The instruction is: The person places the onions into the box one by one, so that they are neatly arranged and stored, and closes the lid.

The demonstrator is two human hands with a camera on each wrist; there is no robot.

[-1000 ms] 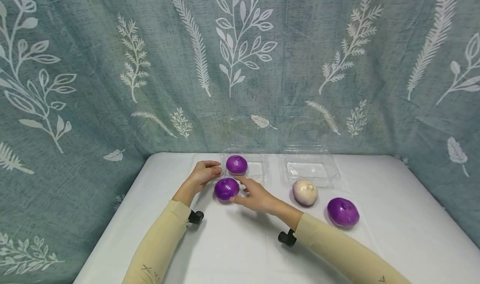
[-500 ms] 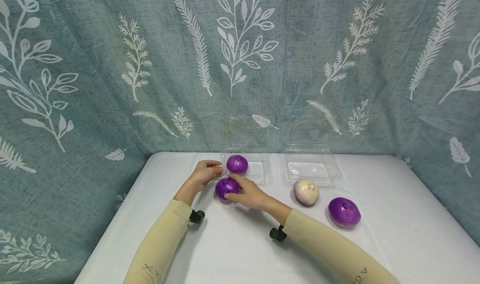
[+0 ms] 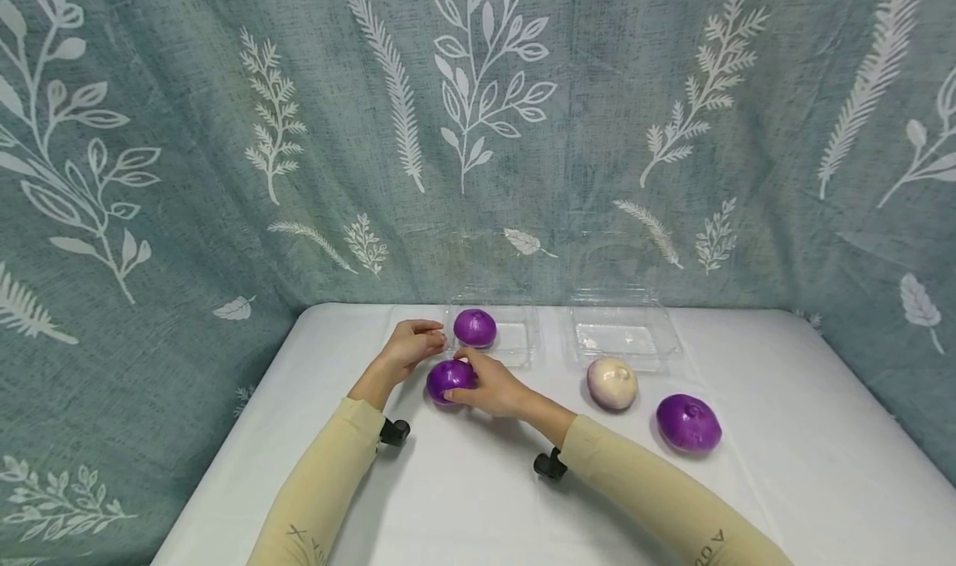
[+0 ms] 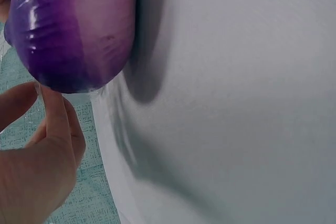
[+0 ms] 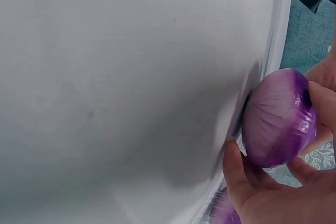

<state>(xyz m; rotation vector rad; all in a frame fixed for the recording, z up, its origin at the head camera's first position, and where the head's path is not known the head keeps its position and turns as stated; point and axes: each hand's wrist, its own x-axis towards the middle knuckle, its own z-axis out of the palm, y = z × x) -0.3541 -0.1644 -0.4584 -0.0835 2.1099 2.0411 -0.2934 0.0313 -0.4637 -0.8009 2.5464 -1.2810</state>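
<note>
My right hand (image 3: pixel 489 383) grips a glossy purple onion (image 3: pixel 446 382), thumb on the near side and fingers on the far side. In the right wrist view that onion (image 5: pixel 278 119) shows a pale, ribbed underside. My left hand (image 3: pixel 409 346) is at the left edge of a clear plastic container (image 3: pixel 515 334), its thumb and fingertip meeting on the thin plastic in the left wrist view. Inside this container sits another purple onion (image 3: pixel 475 328). The held onion is just in front of the container. Whether it touches the table cannot be told.
A second clear container (image 3: pixel 620 338) stands to the right with its lid raised. In front of it lie a cream-white onion (image 3: pixel 612 383) and a purple onion (image 3: pixel 689 423). The white-covered table (image 3: pixel 478 500) ends at a patterned teal curtain (image 3: pixel 568 134).
My right hand has moved left onto the purple onion and closed its fingers round it. The onion has shifted slightly toward me. My left hand has stayed at the container's edge.
</note>
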